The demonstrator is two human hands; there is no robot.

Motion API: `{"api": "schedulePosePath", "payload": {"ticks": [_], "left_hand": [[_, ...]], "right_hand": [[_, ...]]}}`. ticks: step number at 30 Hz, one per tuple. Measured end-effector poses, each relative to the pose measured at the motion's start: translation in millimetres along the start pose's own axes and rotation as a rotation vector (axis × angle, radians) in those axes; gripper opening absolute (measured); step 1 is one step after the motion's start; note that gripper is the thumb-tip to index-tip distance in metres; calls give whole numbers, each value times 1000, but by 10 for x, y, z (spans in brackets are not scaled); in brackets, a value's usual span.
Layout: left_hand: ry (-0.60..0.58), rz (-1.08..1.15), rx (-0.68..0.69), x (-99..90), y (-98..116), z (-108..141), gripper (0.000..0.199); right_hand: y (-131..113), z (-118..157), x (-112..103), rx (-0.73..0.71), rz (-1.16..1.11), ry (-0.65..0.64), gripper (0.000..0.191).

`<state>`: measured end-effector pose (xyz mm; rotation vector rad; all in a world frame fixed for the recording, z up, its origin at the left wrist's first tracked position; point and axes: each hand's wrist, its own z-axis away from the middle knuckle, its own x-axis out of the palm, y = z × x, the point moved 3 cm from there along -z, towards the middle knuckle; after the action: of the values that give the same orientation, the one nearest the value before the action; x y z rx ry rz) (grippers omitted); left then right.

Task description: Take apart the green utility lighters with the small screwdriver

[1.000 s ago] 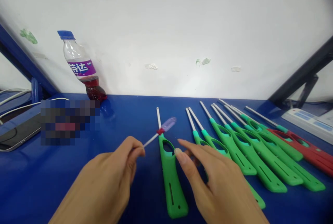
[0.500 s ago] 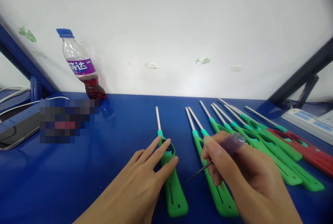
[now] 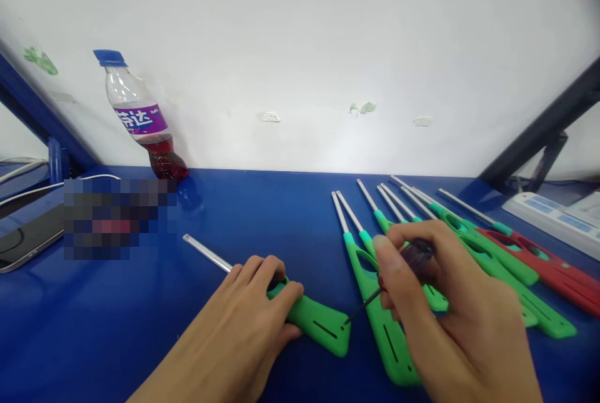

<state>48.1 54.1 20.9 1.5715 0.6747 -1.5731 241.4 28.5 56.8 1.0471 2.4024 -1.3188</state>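
Note:
My left hand (image 3: 255,312) is closed around a green gas lighter (image 3: 319,323), which lies slanted on the blue table with its metal nozzle pointing to the far left. The fingers cover its trigger opening. In my right hand (image 3: 450,309) is a screwdriver (image 3: 417,258) with a dark, see-through handle, gripped between thumb and fingers. Its thin shaft points down and left, and the tip is at the small hole near the end of the lighter's handle. Just beneath my right hand lies another green lighter (image 3: 396,347), partly hidden.
Several more green lighters (image 3: 548,314) and red lighters (image 3: 562,272) lie in a row at the right. A white power strip (image 3: 553,218) is beyond them. At the left, a bottle of dark red drink (image 3: 145,122) leans near the wall, with a phone (image 3: 32,240) on the table (image 3: 225,203).
My left hand has closed on the lighter and turned it, so its nozzle swung to the left. My right hand has brought the screwdriver tip to the handle's hole.

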Motion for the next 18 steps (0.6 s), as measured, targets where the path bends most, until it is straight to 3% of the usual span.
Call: {"api": "schedulePosePath", "payload": {"ticks": [7, 18], "left_hand": [[55, 44, -30, 81, -91, 16, 20], [-71, 28, -87, 99, -77, -25, 21]], "right_hand": [[51, -29, 59, -32, 24, -46, 16], [72, -33, 103, -36, -12, -72, 17]]}}
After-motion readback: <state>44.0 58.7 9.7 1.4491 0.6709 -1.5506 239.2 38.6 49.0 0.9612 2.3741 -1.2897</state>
